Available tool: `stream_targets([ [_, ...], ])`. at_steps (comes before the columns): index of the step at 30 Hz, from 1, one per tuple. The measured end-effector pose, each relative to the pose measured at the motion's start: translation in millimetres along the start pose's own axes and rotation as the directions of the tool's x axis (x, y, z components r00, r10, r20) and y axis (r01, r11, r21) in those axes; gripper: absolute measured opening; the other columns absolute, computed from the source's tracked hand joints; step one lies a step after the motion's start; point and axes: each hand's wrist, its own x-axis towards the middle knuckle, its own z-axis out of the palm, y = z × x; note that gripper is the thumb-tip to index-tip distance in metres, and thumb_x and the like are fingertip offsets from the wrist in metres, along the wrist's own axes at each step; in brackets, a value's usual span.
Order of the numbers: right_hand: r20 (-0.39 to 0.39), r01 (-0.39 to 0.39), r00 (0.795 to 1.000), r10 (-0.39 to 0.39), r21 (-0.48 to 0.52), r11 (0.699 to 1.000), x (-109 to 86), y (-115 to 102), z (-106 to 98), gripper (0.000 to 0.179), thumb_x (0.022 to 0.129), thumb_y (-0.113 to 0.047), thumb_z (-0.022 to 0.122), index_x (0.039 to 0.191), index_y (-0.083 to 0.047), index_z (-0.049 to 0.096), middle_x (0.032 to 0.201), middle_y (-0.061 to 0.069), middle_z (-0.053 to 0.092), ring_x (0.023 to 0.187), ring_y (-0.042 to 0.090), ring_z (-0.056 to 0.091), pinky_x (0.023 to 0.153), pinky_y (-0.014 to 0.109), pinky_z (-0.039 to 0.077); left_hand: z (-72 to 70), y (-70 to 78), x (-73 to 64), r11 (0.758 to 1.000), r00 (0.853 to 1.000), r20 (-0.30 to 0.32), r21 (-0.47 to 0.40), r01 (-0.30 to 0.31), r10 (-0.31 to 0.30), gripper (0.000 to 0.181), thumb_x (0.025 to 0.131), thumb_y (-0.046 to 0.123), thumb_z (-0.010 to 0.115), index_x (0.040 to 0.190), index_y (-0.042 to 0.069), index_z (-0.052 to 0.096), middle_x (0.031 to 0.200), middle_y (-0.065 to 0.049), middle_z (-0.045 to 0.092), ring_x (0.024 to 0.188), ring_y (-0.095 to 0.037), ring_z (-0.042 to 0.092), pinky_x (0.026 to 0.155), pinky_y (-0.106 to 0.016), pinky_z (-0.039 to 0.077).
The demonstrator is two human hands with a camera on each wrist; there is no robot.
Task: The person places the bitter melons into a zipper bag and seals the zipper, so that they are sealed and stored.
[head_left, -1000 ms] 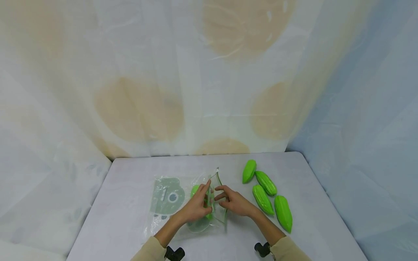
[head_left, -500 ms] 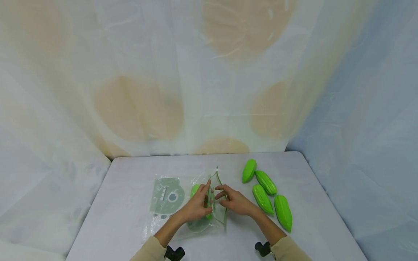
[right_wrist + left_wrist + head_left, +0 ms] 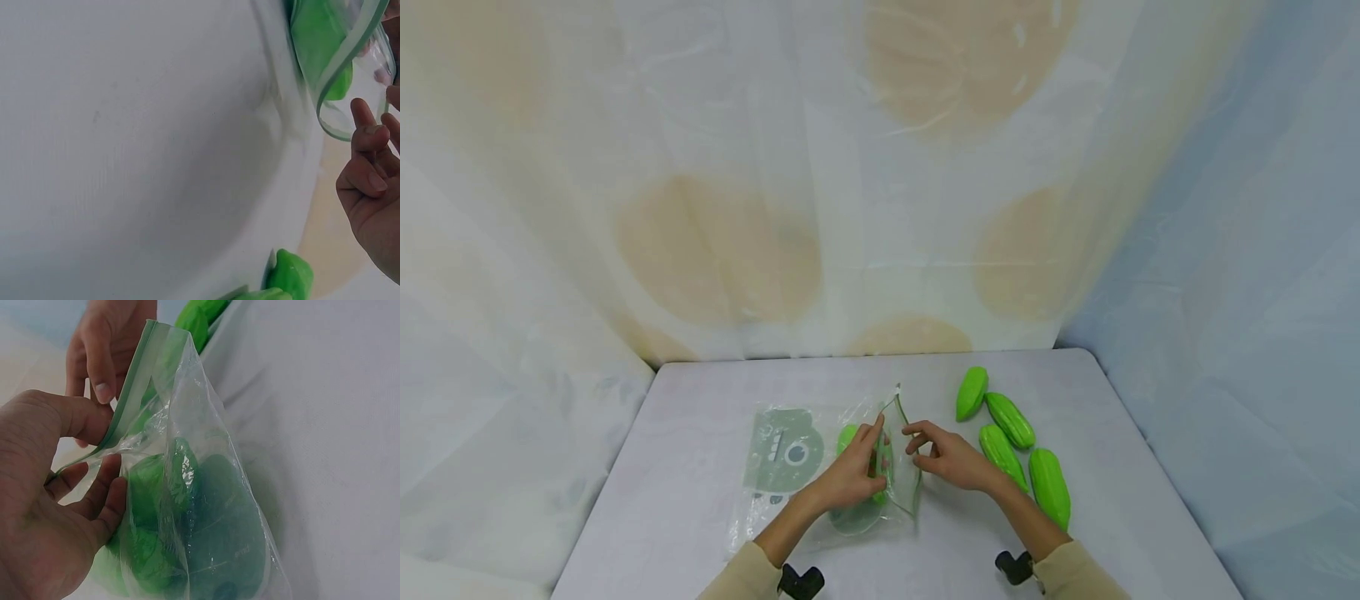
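Note:
A clear zip bag (image 3: 775, 479) with a printed grey-green pattern lies at centre left. Its green-edged mouth stands wide toward the right. Inside it, bright green gourd-like pieces (image 3: 153, 487) show through the film. My left hand (image 3: 848, 477) holds the bag's near lip, the green zip edge (image 3: 128, 387) passing between its upper finger and the lower ones. Just right of the mouth is my right hand (image 3: 953, 458), fingers loosely bent and holding nothing; its fingertips (image 3: 361, 112) are close to the rim.
Several ridged green gourds (image 3: 1050, 489) lie on the white table (image 3: 1120, 500) to the right, beyond my right forearm. Patterned curtains (image 3: 895, 275) hang behind and on both sides of the table.
My right hand has drawn back a little to the right from the bag's mouth. The left hand and the bag have stayed nearly still.

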Motion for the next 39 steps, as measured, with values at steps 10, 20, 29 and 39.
stream_targets([
  [10, -0.012, -0.012, 1.0, 0.013, 0.01, 1.0, -7.6, 1.2, -9.0, 0.041, 0.099, -0.013, 0.062, 0.139, -0.013, 0.054, 0.117, 0.013, 0.068, 0.072, 0.016, 0.054, 0.063, 0.027, 0.047, -0.4, 3.6, -0.2, 1.0, 1.0, 0.001, -0.006, 0.011, -0.011, 0.1, 0.079, 0.002, 0.067, 0.16, -0.002, 0.007, 0.132, -0.01, 0.043, 0.094, -0.012, 0.052, 0.078, -0.023, 0.05],
  [20, -0.03, -0.012, 0.999, 0.012, -0.009, 1.0, -16.6, 5.4, -20.6, 0.039, 0.099, -0.018, 0.063, 0.137, -0.013, 0.057, 0.114, 0.009, 0.068, 0.073, 0.015, 0.056, 0.064, 0.028, 0.049, -0.4, 5.5, -0.3, 1.0, 1.0, -0.002, -0.018, 0.007, -0.007, 0.101, 0.079, 0.0, 0.068, 0.16, -0.002, 0.007, 0.132, -0.012, 0.044, 0.093, -0.013, 0.054, 0.079, -0.028, 0.053],
  [29, -0.043, -0.053, 0.998, 0.053, -0.02, 0.998, -25.9, 9.1, -31.0, 0.035, 0.099, -0.021, 0.064, 0.133, -0.024, 0.058, 0.116, 0.011, 0.067, 0.072, 0.016, 0.055, 0.065, 0.028, 0.048, -0.8, 6.5, -1.1, 0.999, 1.0, 0.001, -0.039, 0.009, -0.009, 0.102, 0.079, -0.002, 0.068, 0.16, -0.002, 0.006, 0.132, -0.012, 0.044, 0.093, -0.013, 0.055, 0.079, -0.028, 0.054],
  [39, -0.051, -0.077, 0.996, 0.078, 0.011, 0.997, -36.5, 14.0, -42.2, 0.035, 0.099, -0.021, 0.065, 0.133, -0.023, 0.059, 0.116, 0.012, 0.066, 0.076, 0.02, 0.055, 0.066, 0.028, 0.047, -0.6, 5.2, -1.4, 0.999, 1.0, 0.001, -0.033, 0.003, -0.003, 0.101, 0.079, -0.002, 0.067, 0.16, -0.002, 0.006, 0.131, -0.012, 0.044, 0.092, -0.011, 0.054, 0.078, -0.026, 0.053],
])
